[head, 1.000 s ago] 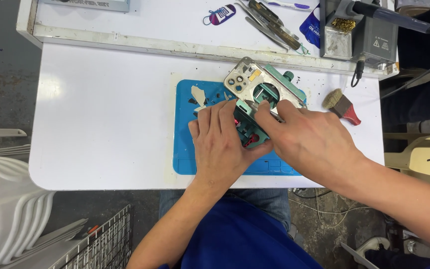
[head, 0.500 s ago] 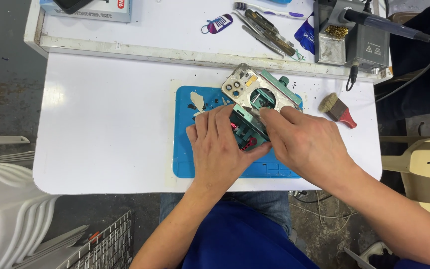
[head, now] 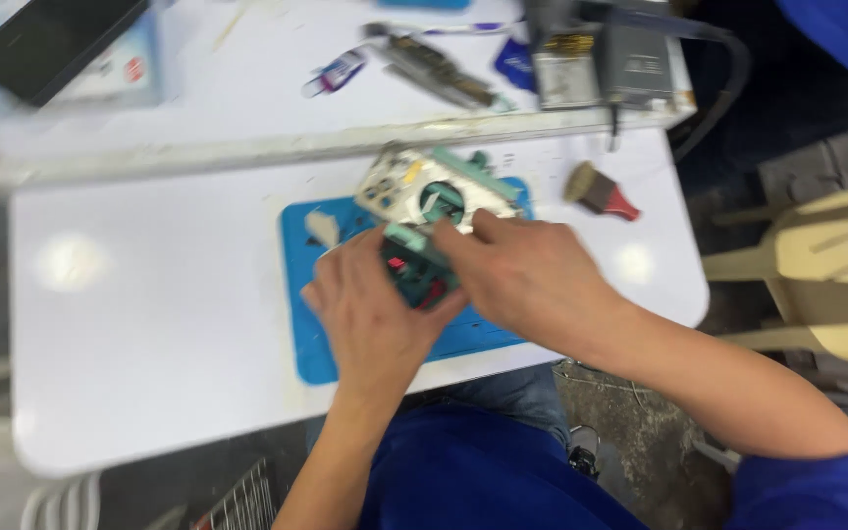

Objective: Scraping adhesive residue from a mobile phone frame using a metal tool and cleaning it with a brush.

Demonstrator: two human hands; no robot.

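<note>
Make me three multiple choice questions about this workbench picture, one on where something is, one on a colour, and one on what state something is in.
1. Where does the brush lie?
A. on the white table, right of the mat
B. on the chair
C. in the left hand

2. What colour is the mat?
A. red
B. blue
C. black

3. What are the two hands doing?
A. resting apart on bare table
B. both on the green clamp holding a phone back
C. holding the brush

Answers: 1 A, it sits on the table beside the mat. 2 B, its edge shows blue. 3 B, the left hand and right hand meet on the clamp and phone back.
</note>
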